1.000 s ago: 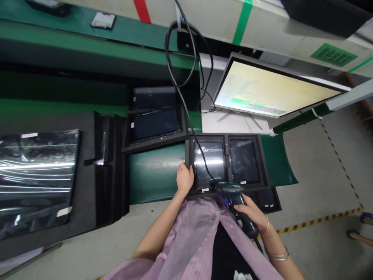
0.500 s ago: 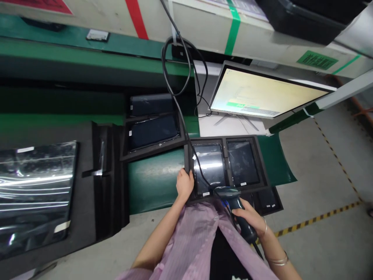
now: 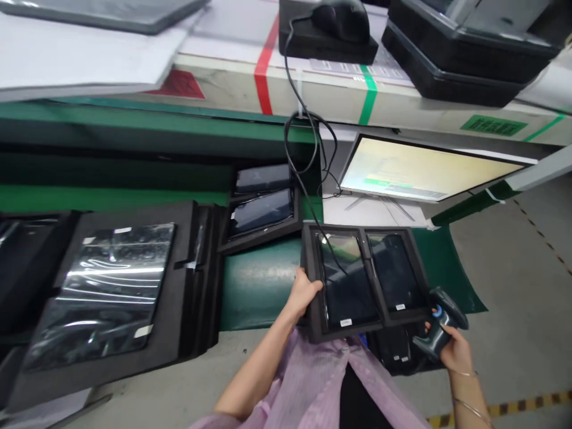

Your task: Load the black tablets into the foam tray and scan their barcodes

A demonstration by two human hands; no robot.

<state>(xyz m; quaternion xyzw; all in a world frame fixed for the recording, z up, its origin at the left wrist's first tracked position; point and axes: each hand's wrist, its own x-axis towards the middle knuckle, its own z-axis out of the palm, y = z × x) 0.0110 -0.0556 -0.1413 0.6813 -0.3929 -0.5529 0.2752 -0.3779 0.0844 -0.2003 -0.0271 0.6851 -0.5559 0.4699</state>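
Scanner fills your curled right hand at 4 o'clock; your left hand clasps the tray at 9 o'clock, 2 screens already seated.

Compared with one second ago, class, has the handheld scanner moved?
Yes. Judged against the standing monitor, the handheld scanner in the right hand has moved to the right.

Right fingers curled, arms apart

Black trays on green bench
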